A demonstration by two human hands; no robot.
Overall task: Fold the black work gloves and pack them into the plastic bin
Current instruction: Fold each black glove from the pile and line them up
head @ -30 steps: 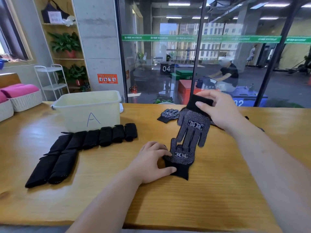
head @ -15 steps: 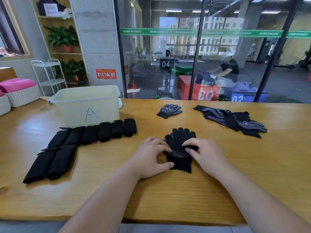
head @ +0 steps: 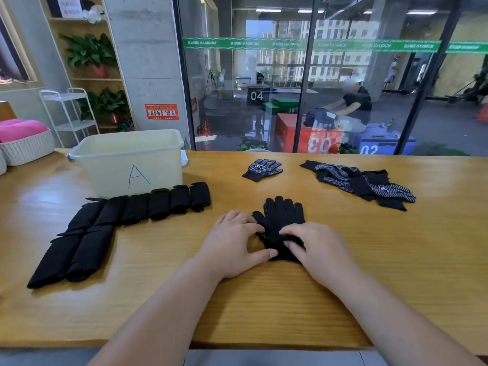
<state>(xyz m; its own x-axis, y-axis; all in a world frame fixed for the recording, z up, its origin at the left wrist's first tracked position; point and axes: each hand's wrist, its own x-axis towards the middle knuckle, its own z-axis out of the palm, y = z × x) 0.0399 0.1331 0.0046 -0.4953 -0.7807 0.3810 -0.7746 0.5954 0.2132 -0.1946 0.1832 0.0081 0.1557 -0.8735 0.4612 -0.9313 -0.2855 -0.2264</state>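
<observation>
A stacked pair of black work gloves [head: 284, 216] lies flat on the wooden table [head: 396, 260], fingers pointing away from me. My left hand [head: 235, 241] rests on its left side, fingertips on the palm area and thumb at the cuff. My right hand [head: 314, 247] lies on the right side, its fingers curled into the fabric near the middle. The pale plastic bin [head: 126, 165] marked "A" stands at the back left. Several folded black gloves [head: 137, 207] lie in a row in front of it.
One single dotted glove [head: 262, 169] lies behind the pair. A heap of unfolded dotted gloves [head: 364, 182] sits at the back right. A white basket [head: 26, 147] with pink cloth stands far left. A glass wall runs behind the table.
My right hand brought the lifted glove down onto the one on the table. Both hands now lie on the stacked pair, and the right fingers have moved toward its middle.
</observation>
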